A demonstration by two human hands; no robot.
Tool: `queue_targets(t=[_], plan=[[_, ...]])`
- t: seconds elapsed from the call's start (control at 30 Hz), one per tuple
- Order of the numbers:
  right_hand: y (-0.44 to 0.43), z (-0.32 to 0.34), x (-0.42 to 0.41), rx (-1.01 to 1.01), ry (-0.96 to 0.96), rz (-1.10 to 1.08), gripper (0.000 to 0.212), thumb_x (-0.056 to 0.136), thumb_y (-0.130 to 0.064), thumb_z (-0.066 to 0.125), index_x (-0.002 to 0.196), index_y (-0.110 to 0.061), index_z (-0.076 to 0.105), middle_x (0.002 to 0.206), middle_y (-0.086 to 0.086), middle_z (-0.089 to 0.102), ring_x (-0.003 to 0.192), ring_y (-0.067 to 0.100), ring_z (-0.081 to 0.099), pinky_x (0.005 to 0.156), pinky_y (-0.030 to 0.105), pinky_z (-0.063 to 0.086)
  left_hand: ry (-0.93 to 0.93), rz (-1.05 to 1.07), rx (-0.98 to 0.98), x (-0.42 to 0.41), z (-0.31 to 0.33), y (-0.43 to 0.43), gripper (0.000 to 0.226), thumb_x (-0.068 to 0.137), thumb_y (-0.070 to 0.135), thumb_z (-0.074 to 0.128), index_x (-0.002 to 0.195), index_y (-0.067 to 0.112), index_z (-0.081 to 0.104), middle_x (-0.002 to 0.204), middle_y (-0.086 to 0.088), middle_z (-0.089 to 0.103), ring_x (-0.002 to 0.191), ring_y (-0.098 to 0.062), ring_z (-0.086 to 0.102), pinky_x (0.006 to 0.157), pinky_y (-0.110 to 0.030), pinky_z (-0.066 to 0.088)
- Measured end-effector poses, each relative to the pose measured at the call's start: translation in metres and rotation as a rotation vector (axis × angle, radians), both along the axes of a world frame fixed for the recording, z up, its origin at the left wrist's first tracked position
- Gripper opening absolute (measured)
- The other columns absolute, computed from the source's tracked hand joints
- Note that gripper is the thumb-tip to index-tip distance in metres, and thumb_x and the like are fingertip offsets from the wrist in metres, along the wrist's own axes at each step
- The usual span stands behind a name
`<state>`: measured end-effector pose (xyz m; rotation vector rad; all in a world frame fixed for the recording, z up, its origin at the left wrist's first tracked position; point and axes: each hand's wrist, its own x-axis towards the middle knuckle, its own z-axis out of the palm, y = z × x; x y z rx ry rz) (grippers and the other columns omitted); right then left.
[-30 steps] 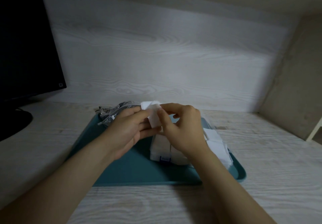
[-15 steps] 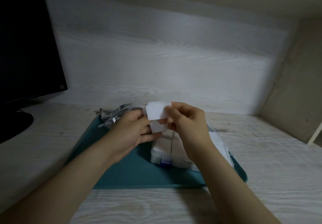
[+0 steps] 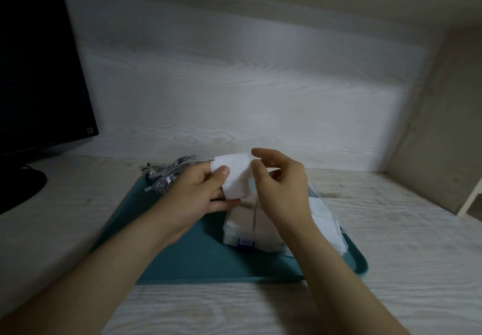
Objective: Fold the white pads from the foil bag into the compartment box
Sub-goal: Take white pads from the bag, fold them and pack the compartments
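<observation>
Hands hold a white pad above the compartment box on a teal tray

The left hand pinches the pad's left edge, thumb on the front and fingers behind; the right hand is curled at the pad's right edge, thumb against it and index finger raised over the top corner, though whether it grips cannot be told; the clear box, with a blue latch on its near edge, sits right of the tray's centre, teal floor showing to its left and near side; a stack of white pads lies just beside the box, reaching the tray's right rim; the crumpled foil bag rests at the far left corner; the monitor stands far left, well apart; the wood desk extends right of the tray.
</observation>
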<state>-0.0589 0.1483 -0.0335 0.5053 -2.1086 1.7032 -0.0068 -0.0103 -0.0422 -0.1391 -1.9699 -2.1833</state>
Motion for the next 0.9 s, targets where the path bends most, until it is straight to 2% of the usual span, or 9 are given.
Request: queue_targets(t=[0.07, 0.17, 0.27, 0.37, 0.47, 0.6, 0.77, 0.9], plan=[[0.001, 0.001, -0.003, -0.029, -0.09, 0.041, 0.02, 0.1, -0.022, 0.065, 0.113, -0.025, 0.079, 0.099, -0.014, 0.076, 0.085, 0.0, 0.067, 0.079, 0.024, 0.054, 0.002, -0.008, 0.004, 0.0, 0.0, -0.001, 0.031, 0.113, 0.018, 0.044, 0.135, 0.008, 0.064, 0.123, -0.012, 0.077, 0.115, -0.029, 0.075, 0.097, -0.044, 0.061], [0.001, 0.003, -0.002, -0.097, -0.202, 0.118, 0.017, 0.1, -0.018, 0.065, 0.098, -0.021, 0.082, 0.087, -0.007, 0.078, 0.074, -0.001, 0.065, 0.074, 0.026, 0.052, 0.005, -0.025, 0.006, 0.001, 0.0, -0.002, 0.031, 0.114, 0.018, 0.044, 0.135, 0.008, 0.064, 0.124, -0.012, 0.077, 0.115, -0.029, 0.075, 0.098, -0.043, 0.061], [0.002, 0.003, -0.003, -0.225, -0.214, 0.069, 0.017, 0.1, -0.014, 0.064, 0.093, -0.016, 0.08, 0.077, 0.005, 0.075, 0.067, 0.007, 0.064, 0.069, 0.031, 0.054, -0.012, -0.004, 0.059, 0.001, 0.002, -0.002, 0.03, 0.113, 0.017, 0.045, 0.134, 0.006, 0.064, 0.121, -0.013, 0.077, 0.111, -0.03, 0.076, 0.093, -0.04, 0.063], [0.005, 0.009, -0.002, -0.449, -0.18, 0.024, 0.014, 0.098, -0.007, 0.064, 0.095, -0.002, 0.076, 0.073, 0.013, 0.075, 0.065, 0.016, 0.069, 0.066, 0.03, 0.057, -0.048, 0.028, 0.129, 0.001, 0.003, -0.003, 0.028, 0.113, 0.016, 0.047, 0.132, 0.004, 0.064, 0.117, -0.013, 0.079, 0.107, -0.03, 0.077, 0.087, -0.039, 0.065], [0.008, 0.018, 0.008, -0.572, -0.186, 0.135, 0.01, 0.095, 0.0, 0.066, 0.097, 0.006, 0.072, 0.075, 0.019, 0.075, 0.071, 0.028, 0.076, 0.065, 0.031, 0.061, -0.074, 0.019, 0.16, 0.001, 0.004, -0.001, 0.028, 0.114, 0.015, 0.044, 0.13, 0.003, 0.064, 0.116, -0.016, 0.079, 0.106, -0.033, 0.077, 0.087, -0.041, 0.065], [0.001, 0.018, 0.019, -0.455, -0.302, 0.296, 0.008, 0.094, 0.002, 0.068, 0.097, 0.009, 0.07, 0.079, 0.022, 0.076, 0.077, 0.037, 0.079, 0.07, 0.04, 0.066, -0.119, 0.008, 0.257, -0.001, 0.006, 0.0, 0.038, 0.115, 0.028, 0.04, 0.136, 0.004, 0.061, 0.118, -0.023, 0.076, 0.106, -0.038, 0.076, 0.086, -0.047, 0.065], [-0.004, 0.012, 0.021, -0.296, -0.279, 0.285, 0.005, 0.095, 0.001, 0.068, 0.097, 0.005, 0.071, 0.08, 0.019, 0.078, 0.075, 0.035, 0.079, 0.073, 0.048, 0.067, -0.136, -0.051, 0.247, 0.0, 0.006, -0.001, 0.054, 0.113, 0.047, 0.034, 0.137, 0.009, 0.062, 0.122, -0.021, 0.075, 0.113, -0.035, 0.074, 0.096, -0.049, 0.062], [-0.007, 0.01, 0.022, -0.233, -0.248, 0.25, 0.006, 0.095, -0.002, 0.07, 0.096, 0.004, 0.07, 0.075, 0.018, 0.077, 0.068, 0.031, 0.078, 0.063, 0.04, 0.065, -0.055, -0.077, 0.153, 0.003, 0.002, 0.001, 0.035, 0.113, 0.028, 0.044, 0.126, 0.003, 0.066, 0.123, -0.02, 0.075, 0.113, -0.034, 0.075, 0.096, -0.046, 0.062]])
